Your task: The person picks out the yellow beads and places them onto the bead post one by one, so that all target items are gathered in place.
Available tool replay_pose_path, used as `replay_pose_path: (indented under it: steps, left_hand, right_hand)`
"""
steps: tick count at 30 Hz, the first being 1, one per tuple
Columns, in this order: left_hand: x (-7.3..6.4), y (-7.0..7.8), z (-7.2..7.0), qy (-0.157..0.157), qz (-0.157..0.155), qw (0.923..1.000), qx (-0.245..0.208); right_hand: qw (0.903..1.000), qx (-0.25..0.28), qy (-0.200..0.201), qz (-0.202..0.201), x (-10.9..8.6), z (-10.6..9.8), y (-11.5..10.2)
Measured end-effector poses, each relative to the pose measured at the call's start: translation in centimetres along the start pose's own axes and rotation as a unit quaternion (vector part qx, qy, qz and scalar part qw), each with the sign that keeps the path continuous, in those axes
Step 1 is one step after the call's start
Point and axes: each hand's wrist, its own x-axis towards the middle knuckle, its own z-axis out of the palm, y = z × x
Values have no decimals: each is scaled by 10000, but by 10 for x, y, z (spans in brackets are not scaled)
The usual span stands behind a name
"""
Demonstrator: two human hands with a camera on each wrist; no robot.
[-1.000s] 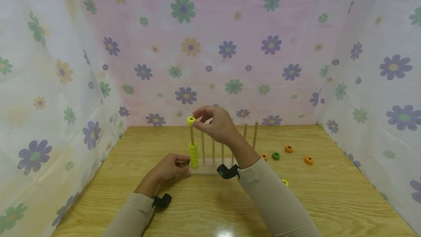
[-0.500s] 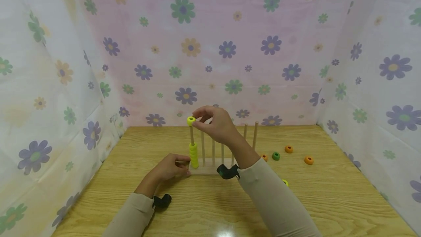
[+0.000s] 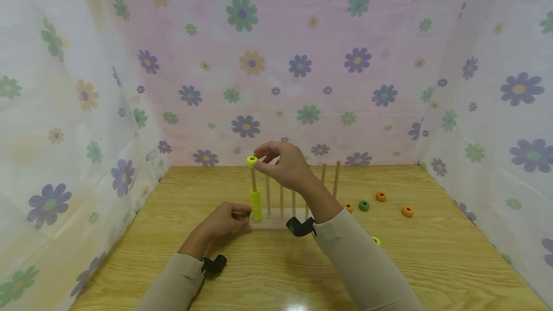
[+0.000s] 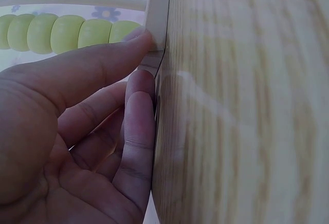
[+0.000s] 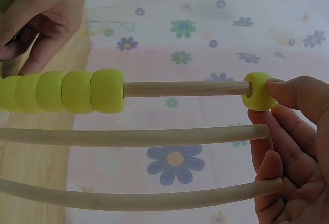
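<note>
My right hand [image 3: 282, 164] pinches a yellow-green bead [image 5: 258, 91] at the top of the leftmost peg [image 5: 187, 89] of a wooden peg stand. The peg's tip is inside the bead's hole. Lower on that peg sits a stack of several yellow-green beads [image 3: 256, 204]. Down at the stand's left end, my left hand [image 3: 224, 219] grips the wooden base [image 3: 270, 224], its thumb [image 4: 113, 59] beside the lowest beads in the left wrist view. The other pegs [image 5: 139, 136] carry no beads where they show; my right forearm hides part of them.
Loose beads lie on the wooden table [image 3: 259, 272] to the right: a green one [image 3: 364, 205], orange ones [image 3: 407, 211], and a yellow-green one [image 3: 376, 241] partly behind the right sleeve. Flowered cloth [image 3: 276, 61] encloses the table at the back and sides.
Both hands and the beads keep their places on the stand. Only the head view has shifted very slightly.
</note>
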Motion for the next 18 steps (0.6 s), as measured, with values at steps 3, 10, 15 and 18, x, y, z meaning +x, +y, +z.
replay_pose_path:
  steps: [3,10,15,18]
  left_hand:
    - [-1,1,0,27,-61,10000,23]
    - [-1,2,0,15,-90,10000,31]
    - [0,2,0,13,-88,10000,26]
    - [0,2,0,15,-79,10000,48]
  right_hand:
    - [10000,-3,-34,-11,0,0,0]
    - [10000,66,-11,-11,0,-1,0]
    - [9999,121,28,9,0,-2,0]
    - [9999,121,39,23,0,-2,0]
